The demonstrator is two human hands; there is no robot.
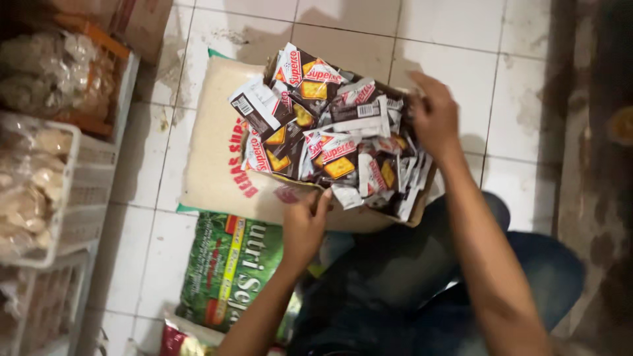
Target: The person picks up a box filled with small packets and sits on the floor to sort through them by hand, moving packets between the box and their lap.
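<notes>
Head view has us looking down at a cardboard box (369, 221) heaped with snack packets (330, 125), sitting on a white rice sack (214, 145). Our left hand (304, 227) pinches the box's near rim, while our right hand (433, 115) curls closed over its far edge beside the packets.

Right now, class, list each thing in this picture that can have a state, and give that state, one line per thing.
cardboard box: open, heaped full
snack packets: sealed, piled loosely
left hand: gripping the box's near edge
right hand: on the packets at the far edge
white sack: lying flat under the box
green bag: lying flat on the floor
</notes>
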